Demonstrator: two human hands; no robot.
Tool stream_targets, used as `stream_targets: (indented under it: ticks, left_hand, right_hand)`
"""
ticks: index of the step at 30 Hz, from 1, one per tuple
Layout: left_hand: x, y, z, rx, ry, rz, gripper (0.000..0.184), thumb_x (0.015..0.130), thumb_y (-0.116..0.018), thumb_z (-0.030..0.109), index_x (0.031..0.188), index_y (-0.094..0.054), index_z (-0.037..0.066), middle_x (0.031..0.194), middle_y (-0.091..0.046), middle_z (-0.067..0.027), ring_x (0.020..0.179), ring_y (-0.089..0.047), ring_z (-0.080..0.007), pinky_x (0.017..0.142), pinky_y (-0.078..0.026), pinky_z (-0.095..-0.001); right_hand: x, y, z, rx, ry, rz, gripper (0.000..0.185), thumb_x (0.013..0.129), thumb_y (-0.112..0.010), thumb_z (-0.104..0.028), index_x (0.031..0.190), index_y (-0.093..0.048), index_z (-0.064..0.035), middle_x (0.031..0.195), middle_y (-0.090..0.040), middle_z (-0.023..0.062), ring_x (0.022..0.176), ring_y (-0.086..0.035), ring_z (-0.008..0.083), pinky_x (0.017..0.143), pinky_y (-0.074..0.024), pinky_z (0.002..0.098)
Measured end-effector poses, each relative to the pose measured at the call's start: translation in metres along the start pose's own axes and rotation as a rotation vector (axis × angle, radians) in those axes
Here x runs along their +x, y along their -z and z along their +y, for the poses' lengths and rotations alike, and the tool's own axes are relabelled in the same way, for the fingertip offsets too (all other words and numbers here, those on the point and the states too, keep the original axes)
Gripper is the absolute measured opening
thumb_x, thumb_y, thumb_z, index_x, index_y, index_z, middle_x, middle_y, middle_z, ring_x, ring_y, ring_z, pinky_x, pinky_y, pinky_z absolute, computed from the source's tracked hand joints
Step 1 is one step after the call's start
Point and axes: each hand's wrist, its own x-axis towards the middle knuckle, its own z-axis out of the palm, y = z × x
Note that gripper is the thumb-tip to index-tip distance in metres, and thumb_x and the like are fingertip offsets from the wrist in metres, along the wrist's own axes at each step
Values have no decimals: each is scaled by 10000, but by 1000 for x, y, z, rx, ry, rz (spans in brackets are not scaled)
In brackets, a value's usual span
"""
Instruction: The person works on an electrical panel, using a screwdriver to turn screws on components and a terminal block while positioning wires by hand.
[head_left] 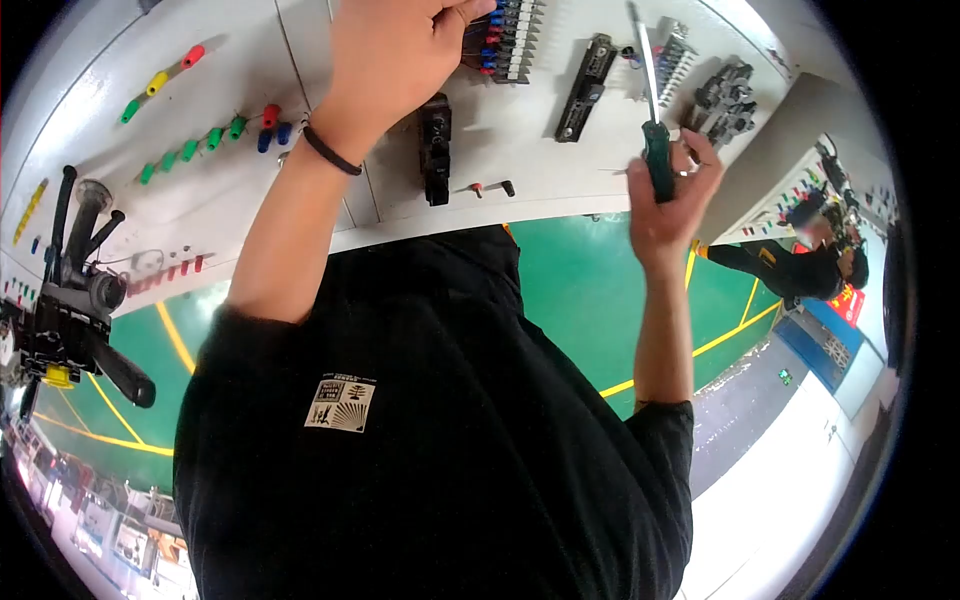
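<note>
My right hand [675, 205] is closed around the green handle of a screwdriver [657, 150], its long metal shaft pointing up and away from me over the panel. At the top edge of the view my left hand [395, 55], with a black band at the wrist, has its fingers curled beside a terminal block [515, 45]. Blue and red wire ends line that block's left side. Whatever the left fingers pinch is hidden behind the hand and the frame edge. A black rail-shaped part [586, 88] lies between the hands.
A black component [436, 150] sits below my left wrist. Grey-black parts [724, 103] are right of the screwdriver. Green plugs [190, 150] and coloured connectors [158, 83] are at left. Black clamp-like equipment [75, 310] stands far left. Another person [805, 272] works at right.
</note>
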Motion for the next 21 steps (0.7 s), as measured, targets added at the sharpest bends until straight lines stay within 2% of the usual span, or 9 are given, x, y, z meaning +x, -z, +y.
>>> stream_targets:
  ticks: [1, 2, 3, 5, 6, 8, 12, 15, 21]
  left_hand:
    - [-1, 2, 2, 11, -23, -5, 80, 848, -648, 55, 899, -700, 21, 846, -674, -157, 775, -643, -352, 679, -513, -391]
    - [-1, 3, 3, 2, -30, 2, 80, 848, -648, 55, 899, -700, 21, 846, -674, -157, 775, -643, -352, 679, -513, -391]
    - [-2, 3, 4, -1, -35, 9, 80, 851, -646, 60, 898, -699, 22, 848, -674, -157, 779, -643, -354, 682, -514, -392]
    - [-3, 3, 2, -5, -46, 22, 83, 858, -643, 71, 896, -698, 24, 854, -673, -157, 786, -642, -358, 687, -516, -395]
    - [-3, 1, 2, -8, -49, 28, 85, 861, -641, 77, 895, -698, 24, 856, -673, -158, 790, -642, -360, 689, -517, -396]
    - [-6, 0, 0, -7, -44, 38, 90, 867, -638, 88, 893, -697, 26, 862, -673, -158, 797, -642, -363, 694, -519, -398]
    - [-5, 2, -5, 8, -94, 31, 99, 877, -628, 110, 882, -691, 35, 845, -665, -151, 790, -636, -358, 689, -512, -409]
    - [-5, 4, -6, 14, -99, 14, 99, 877, -621, 112, 873, -686, 39, 837, -660, -149, 785, -634, -355, 685, -508, -412]
    - [-5, 3, -8, 18, -95, -14, 101, 877, -609, 116, 857, -678, 46, 822, -652, -146, 777, -630, -351, 678, -503, -417]
  right_hand:
    - [4, 18, -12, -162, 73, -75, 492, 862, -647, -14, 1275, -380, -20, 911, -578, 97, 780, -531, 127, 698, -456, 251]
    - [8, 26, -25, -27, 69, -64, 436, 851, -626, 7, 1228, -409, -17, 903, -566, 87, 773, -522, 118, 696, -447, 233]
    - [9, 37, -36, -55, 52, -102, 363, 850, -657, 6, 1179, -504, -7, 908, -597, 83, 777, -550, 109, 683, -457, 233]
    - [15, 48, -59, -218, 314, -103, 294, 831, -709, 12, 1112, -627, -5, 888, -658, 94, 761, -617, 125, 665, -485, 248]
    - [19, 51, -67, -228, 315, -101, 294, 831, -709, 12, 1112, -627, -5, 888, -658, 94, 761, -617, 125, 665, -485, 248]
    - [23, 54, -80, -273, 492, -112, 285, 802, -755, 13, 1080, -703, -21, 855, -699, 114, 739, -671, 155, 648, -508, 259]
    - [28, 55, -94, -329, 530, -94, 300, 787, -755, 47, 1082, -709, 15, 860, -701, 131, 749, -671, 156, 676, -508, 228]
    - [37, 51, -102, -332, 609, -124, 299, 784, -773, 10, 1074, -721, -38, 837, -695, 121, 722, -678, 169, 604, -511, 259]
    - [48, 44, -109, -377, 610, -196, 334, 793, -768, 1, 1117, -716, -64, 872, -685, 111, 715, -670, 170, 589, -517, 271]
